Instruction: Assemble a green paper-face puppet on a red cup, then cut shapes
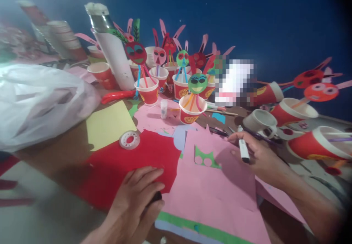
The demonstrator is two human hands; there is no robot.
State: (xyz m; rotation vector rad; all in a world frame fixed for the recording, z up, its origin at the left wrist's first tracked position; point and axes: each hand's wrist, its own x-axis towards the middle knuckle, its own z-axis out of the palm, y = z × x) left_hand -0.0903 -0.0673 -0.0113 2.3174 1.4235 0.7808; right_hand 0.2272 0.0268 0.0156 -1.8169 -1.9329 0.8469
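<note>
My right hand (pixel 260 154) has a white marker (pixel 243 146) with a black end between its fingers, above the right side of a large pink paper sheet (pixel 214 196). Under that hand's left side, a green paper cutout (pixel 205 157) with pointed tips and two round holes lies on the pink sheet. My left hand (pixel 139 203) rests over the lower edge of a red paper sheet (pixel 132 159). Between its thumb and fingers shows a small black cap-like piece (pixel 157 197), mostly hidden. A roll of clear tape (pixel 129 140) lies at the red sheet's upper edge.
Behind the papers stand paper cups (pixel 192 109) holding straw-mounted paper faces, and a white flask (pixel 114 53). Red-handled scissors (pixel 118 96) and a plastic bag (pixel 46 104) are at left. To the right are a mug (pixel 260 123) and tipped cups (pixel 321 145).
</note>
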